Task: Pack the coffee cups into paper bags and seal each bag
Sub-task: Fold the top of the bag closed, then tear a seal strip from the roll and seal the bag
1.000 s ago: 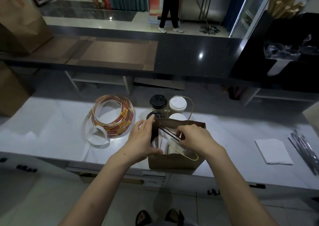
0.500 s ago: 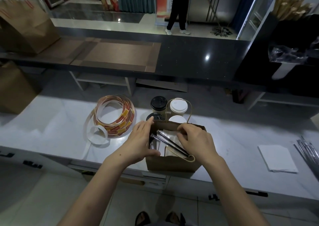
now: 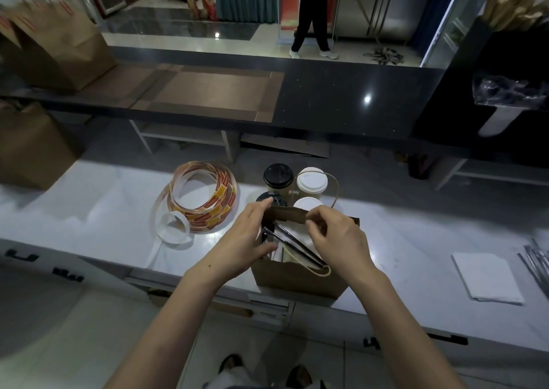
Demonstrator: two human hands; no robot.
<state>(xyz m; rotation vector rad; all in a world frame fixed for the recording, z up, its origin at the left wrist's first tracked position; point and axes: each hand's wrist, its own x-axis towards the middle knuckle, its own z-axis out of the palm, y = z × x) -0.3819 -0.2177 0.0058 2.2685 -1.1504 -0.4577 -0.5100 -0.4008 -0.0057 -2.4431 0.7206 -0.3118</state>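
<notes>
Our left hand (image 3: 246, 240) grips the left rim of the paper bag (image 3: 297, 281) while our right hand (image 3: 338, 240) pinches its far rim. The bag stands at the desk's (image 3: 104, 219) near edge, four lidded coffee cups (image 3: 310, 180) just behind it, a sticker roll (image 3: 225, 198) to its left.

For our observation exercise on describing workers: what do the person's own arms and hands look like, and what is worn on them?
The left hand and right hand are bare: no gloves, rings, watch or bracelet show. Both forearms are uncovered down to the frame's lower edge, so no sleeves are visible.
</notes>
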